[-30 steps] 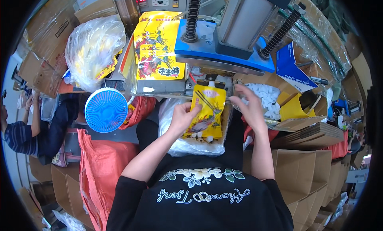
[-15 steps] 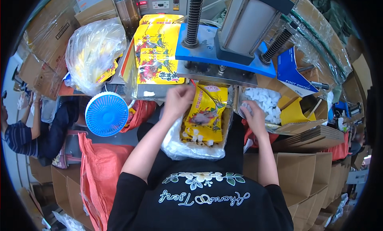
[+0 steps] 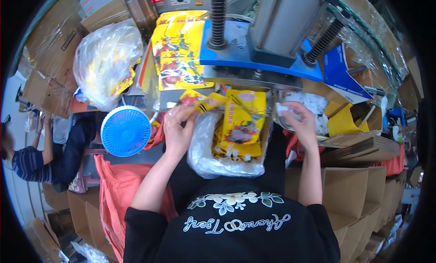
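While a plastic-lined box of yellow pouches sat before me, my left hand gripped a bent yellow pouch near its far left corner, my right hand pinched a small white piece, and beyond stood the blue press.

Open air lies over the plastic-lined box between left hand and right hand, though a yellow pouch covers its far part. Ahead, the blue press plate and 2 spring-wrapped posts block the way; the gap beneath seems slim. Leftward, the blue fan obstructs.
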The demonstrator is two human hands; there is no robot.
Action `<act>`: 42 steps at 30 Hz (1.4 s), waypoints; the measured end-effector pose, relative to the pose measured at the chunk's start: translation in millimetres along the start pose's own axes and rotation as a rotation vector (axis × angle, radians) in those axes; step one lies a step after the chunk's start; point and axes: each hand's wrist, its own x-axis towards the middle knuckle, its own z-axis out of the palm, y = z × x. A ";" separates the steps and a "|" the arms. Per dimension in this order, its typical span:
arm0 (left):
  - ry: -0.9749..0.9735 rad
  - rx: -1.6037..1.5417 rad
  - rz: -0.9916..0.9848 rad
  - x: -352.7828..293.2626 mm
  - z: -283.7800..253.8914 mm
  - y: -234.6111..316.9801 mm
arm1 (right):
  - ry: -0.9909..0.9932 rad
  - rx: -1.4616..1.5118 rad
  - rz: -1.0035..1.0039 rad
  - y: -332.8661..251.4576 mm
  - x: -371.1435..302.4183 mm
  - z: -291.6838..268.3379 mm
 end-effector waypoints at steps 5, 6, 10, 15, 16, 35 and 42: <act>-0.226 -0.347 -0.231 -34.3 30.6 14.8 | -0.314 -0.105 -0.089 -42.6 -3.1 31.6; -0.235 -0.329 -0.169 -39.5 35.1 16.8 | -0.316 -0.106 -0.086 -42.1 -2.3 34.1; -0.495 -0.386 -0.181 -56.0 42.4 18.5 | -0.541 -0.120 -0.174 -30.5 1.3 40.5; -0.630 -0.575 -0.462 -52.3 56.6 15.4 | -0.377 -0.008 -0.201 -11.3 9.1 42.4; -0.611 -0.576 -0.488 -45.4 58.5 18.9 | -0.373 -0.011 -0.208 -12.2 10.7 39.6; -0.110 -0.141 -0.141 61.2 51.5 -15.7 | -0.058 1.003 0.350 51.3 13.9 -17.6; -0.109 0.421 0.148 3.1 18.5 -36.3 | 0.153 0.179 0.091 51.0 7.7 -0.2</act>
